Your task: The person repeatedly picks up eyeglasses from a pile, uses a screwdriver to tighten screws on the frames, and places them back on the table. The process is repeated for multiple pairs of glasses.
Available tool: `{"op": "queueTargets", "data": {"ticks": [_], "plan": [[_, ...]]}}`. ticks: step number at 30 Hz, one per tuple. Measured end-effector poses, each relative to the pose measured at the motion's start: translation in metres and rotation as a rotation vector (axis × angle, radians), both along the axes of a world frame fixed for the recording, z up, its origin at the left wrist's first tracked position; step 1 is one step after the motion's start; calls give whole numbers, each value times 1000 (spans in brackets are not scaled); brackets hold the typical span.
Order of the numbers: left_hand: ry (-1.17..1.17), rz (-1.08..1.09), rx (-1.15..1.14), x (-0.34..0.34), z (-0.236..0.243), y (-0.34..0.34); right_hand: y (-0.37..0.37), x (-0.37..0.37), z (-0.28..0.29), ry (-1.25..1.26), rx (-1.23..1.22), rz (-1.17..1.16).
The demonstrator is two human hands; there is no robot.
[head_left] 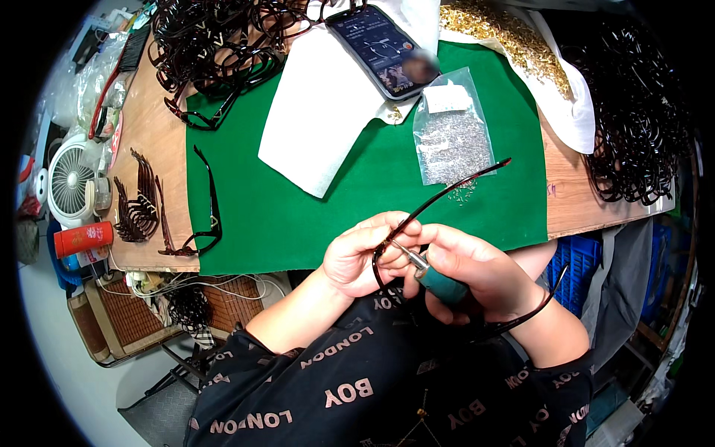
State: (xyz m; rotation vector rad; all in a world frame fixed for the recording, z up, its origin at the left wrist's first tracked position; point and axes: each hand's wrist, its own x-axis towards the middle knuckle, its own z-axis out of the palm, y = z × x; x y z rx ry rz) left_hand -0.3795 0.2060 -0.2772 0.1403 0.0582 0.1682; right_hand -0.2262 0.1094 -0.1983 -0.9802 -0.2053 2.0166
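My left hand (357, 257) grips a dark tortoiseshell eyeglass frame (439, 195) at its hinge area, with one temple arm sticking up to the upper right. My right hand (480, 287) is wrapped round a green screwdriver-like tool (439, 284); its thin silver tip meets the frame at my left fingers. A dark strip of frame curves past my right wrist. Beyond my hands, a clear bag of small silver screws (453, 145) lies on the green mat (320, 223), with loose screws at its lower edge.
A phone (372, 48) rests on white paper (302, 127). Gold parts (506, 33) lie on white cloth at the upper right. Piles of dark frames (633, 112) flank the mat, with loose frames at left. A white fan (71, 180) and red cylinder (82, 238) stand by the table's left edge.
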Motion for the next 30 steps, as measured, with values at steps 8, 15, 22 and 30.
{"op": "queueTargets", "data": {"ticks": [8,15,22,30], "plan": [[24,23,17,-4,4,0,0,-1,0,-95,79,14],[770,917,1687,-75,137,16,-1,25,-30,-305,201,-129],[2037,335,2022,-139,121,9,-8,33,-40,-319,267,-152],[1778,336,1961,-141,108,30,-10,34,-43,-311,290,-160]]}}
